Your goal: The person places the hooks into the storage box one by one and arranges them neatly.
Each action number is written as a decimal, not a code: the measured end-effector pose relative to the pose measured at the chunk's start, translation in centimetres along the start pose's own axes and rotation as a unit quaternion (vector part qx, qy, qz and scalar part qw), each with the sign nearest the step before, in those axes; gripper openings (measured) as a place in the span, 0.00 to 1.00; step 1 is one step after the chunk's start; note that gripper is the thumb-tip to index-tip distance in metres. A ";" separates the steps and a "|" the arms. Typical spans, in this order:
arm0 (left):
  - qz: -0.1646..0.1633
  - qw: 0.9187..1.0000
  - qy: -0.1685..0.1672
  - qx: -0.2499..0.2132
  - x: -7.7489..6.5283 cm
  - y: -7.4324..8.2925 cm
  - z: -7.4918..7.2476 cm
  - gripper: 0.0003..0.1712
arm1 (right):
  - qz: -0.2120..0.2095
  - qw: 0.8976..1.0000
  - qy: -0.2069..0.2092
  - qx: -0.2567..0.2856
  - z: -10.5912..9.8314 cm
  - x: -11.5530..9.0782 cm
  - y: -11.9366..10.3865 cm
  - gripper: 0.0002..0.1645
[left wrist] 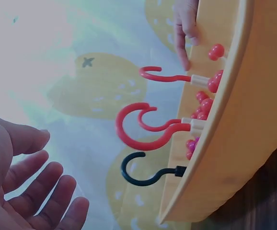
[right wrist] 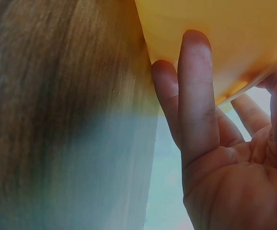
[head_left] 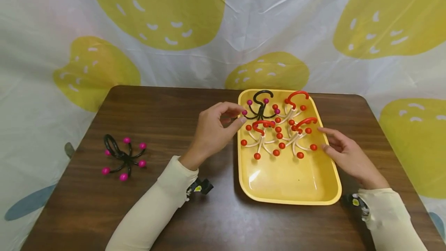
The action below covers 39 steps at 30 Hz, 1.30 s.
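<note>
The yellow tray (head_left: 289, 181) holds a black hook-topped piece (head_left: 260, 112) with magenta-ball-tipped legs. Beside it are white-legged pieces (head_left: 262, 138) with red hooks and red balls. My left hand (head_left: 216, 127) hovers at the tray's left rim near the black piece, fingers relaxed and thumb apart. Nothing is in that palm in the left wrist view, where a black hook (left wrist: 145, 179) and red hooks (left wrist: 143, 134) rise past the rim. At the opposite side, my right hand (head_left: 350, 158) touches the tray, its straight fingers (right wrist: 196, 91) against the outer wall.
Another black piece (head_left: 125, 158) with magenta balls lies on the dark wooden table (head_left: 167, 119), left of my left arm. A white cloth (head_left: 188, 73) with yellow fruit prints hangs behind the table. Small wrist devices (head_left: 200, 186) show at both cuffs.
</note>
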<state>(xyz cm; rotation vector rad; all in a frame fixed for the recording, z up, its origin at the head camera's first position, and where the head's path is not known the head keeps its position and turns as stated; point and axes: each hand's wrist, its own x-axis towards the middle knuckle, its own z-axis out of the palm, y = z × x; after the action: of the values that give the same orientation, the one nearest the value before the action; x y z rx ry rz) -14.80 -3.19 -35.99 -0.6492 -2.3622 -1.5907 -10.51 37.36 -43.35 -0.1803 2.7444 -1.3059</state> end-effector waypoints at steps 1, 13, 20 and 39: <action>0.001 1.000 0.003 0.004 -0.1 0.1 -0.2 0.11 | 0.000 1.000 0.000 -0.001 0.0 0.0 0.0 0.34; -0.011 0.999 0.038 0.017 -1.2 0.4 -3.0 0.12 | 0.007 1.000 -0.003 -0.005 0.0 0.1 0.3 0.34; -0.015 0.998 0.064 0.005 -2.1 -0.1 -5.0 0.12 | 0.001 1.000 -0.001 -0.008 0.0 0.1 0.3 0.34; -0.036 0.991 0.114 0.056 -4.1 -0.8 -9.8 0.13 | 0.002 1.000 -0.002 0.000 0.0 0.0 0.2 0.34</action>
<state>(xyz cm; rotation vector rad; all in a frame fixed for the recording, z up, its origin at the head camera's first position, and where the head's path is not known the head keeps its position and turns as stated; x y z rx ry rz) -12.20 -13.42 -34.47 -0.3410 -2.3068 -1.4610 -10.49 37.49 -43.52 -0.1773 2.7398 -1.3021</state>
